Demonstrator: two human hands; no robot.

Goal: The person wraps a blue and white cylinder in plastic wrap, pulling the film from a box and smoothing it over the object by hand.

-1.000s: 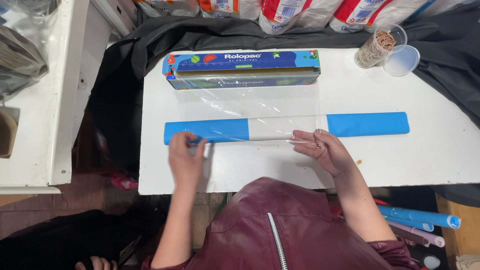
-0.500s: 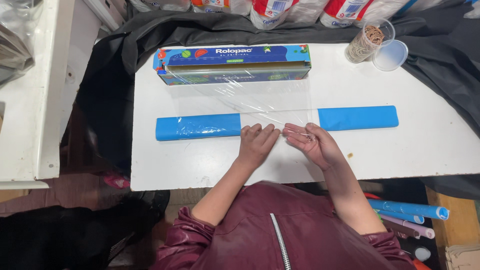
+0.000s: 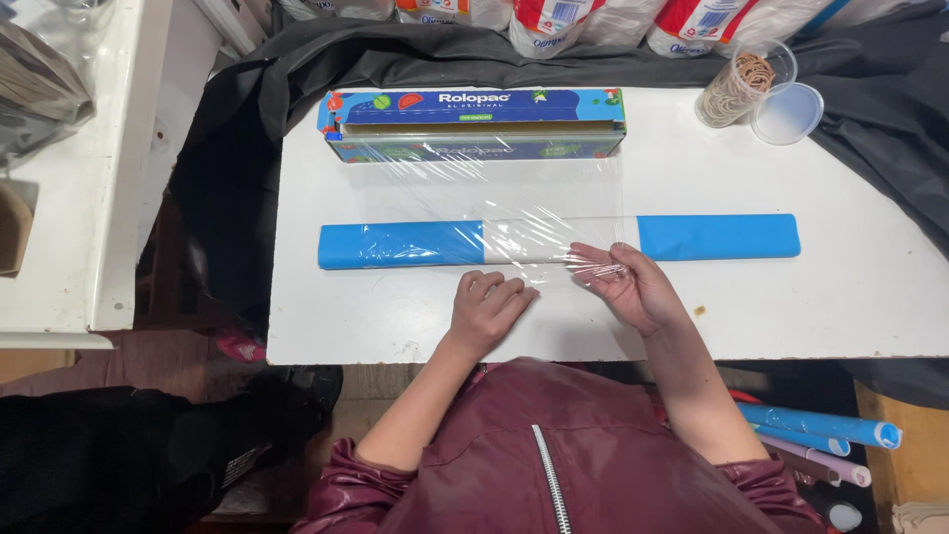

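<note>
The clear film (image 3: 494, 198) is so transparent that its near edge cannot be traced on the table (image 3: 870, 307); only glints mark it. Under it, the middle of the long blue roll (image 3: 395, 244) looks washed out and pale. The right hand (image 3: 633, 289) covers the bunched film in its grip, and whether the left hand (image 3: 486, 311) touches film is unclear. Packages (image 3: 554, 20) at the back are cut off by the top edge. The contents of the clear cup (image 3: 736, 87) are too small to identify. Blue tubes (image 3: 820, 425) below the table run behind the person's arm.
</note>
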